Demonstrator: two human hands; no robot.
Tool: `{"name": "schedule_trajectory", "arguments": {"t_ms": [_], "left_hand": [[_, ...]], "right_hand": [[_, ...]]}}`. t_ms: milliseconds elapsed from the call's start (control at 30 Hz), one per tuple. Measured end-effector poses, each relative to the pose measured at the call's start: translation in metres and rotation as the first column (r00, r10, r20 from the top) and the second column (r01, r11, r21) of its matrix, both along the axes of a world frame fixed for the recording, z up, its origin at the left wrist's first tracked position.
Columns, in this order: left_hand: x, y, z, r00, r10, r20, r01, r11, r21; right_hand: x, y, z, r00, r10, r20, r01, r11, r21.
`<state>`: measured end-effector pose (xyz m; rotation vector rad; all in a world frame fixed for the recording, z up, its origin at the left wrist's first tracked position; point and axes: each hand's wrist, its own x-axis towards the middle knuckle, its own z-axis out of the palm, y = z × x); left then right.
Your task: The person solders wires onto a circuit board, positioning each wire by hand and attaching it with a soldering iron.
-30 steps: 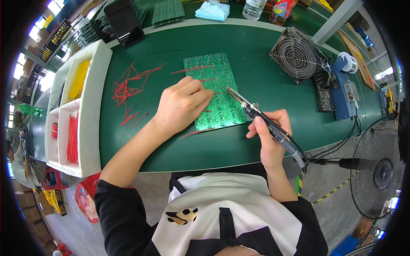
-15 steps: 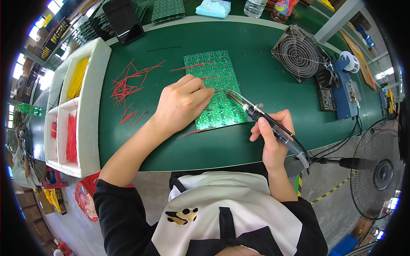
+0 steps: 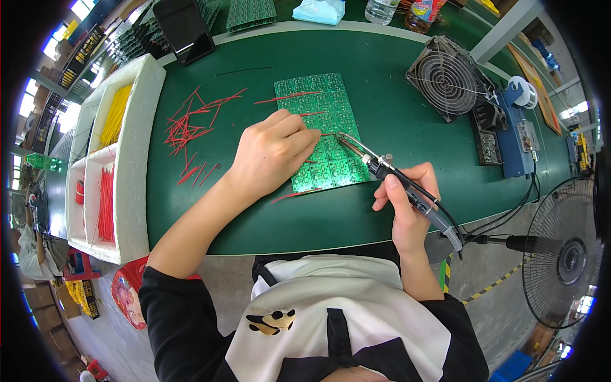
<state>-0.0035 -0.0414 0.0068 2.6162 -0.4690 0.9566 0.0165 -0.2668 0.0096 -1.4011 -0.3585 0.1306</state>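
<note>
A green panel of small circuit boards (image 3: 344,167) lies flat on the green bench. My left hand (image 3: 272,153) rests over its left side, finger and thumb pinched on a thin red wire (image 3: 327,134) whose end reaches onto the panel. Held like a pen in my right hand (image 3: 410,207) is a soldering iron (image 3: 380,168) with a thin feed tube along it. Its tip meets the panel by that wire's end; the joint itself is too small to make out. More red wires (image 3: 299,96) lie across the panel's left edge, above and below my left hand.
Loose red wires (image 3: 188,130) lie left of the panel. A white foam box (image 3: 156,95) holds yellow and red wires. A phone (image 3: 184,32) lies at the back left. Right are a square fan (image 3: 443,83), a blue soldering unit (image 3: 512,137) and a standing fan (image 3: 569,254).
</note>
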Motion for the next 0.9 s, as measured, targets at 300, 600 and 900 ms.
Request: {"name": "schedule_trajectory", "arguments": {"t_ms": [300,600,900], "left_hand": [[0.0028,-0.0005,0.0,1.0,-0.007,-0.004,0.007,1.0,0.007],[0.003,-0.0022,0.002,1.0,-0.008,-0.022,0.008,1.0,0.01],[0.0025,-0.003,0.0042,0.999,-0.01,-0.053,0.011,1.0,0.017]], "right_hand": [[0.0007,0.0002,0.0006,1.0,0.0,-0.019,0.0,1.0,-0.013],[0.0019,-0.0023,0.0005,1.0,0.013,-0.022,-0.013,1.0,-0.016],[-0.0014,-0.001,-0.001,0.999,0.025,0.034,-0.023,0.998,-0.05]]}}
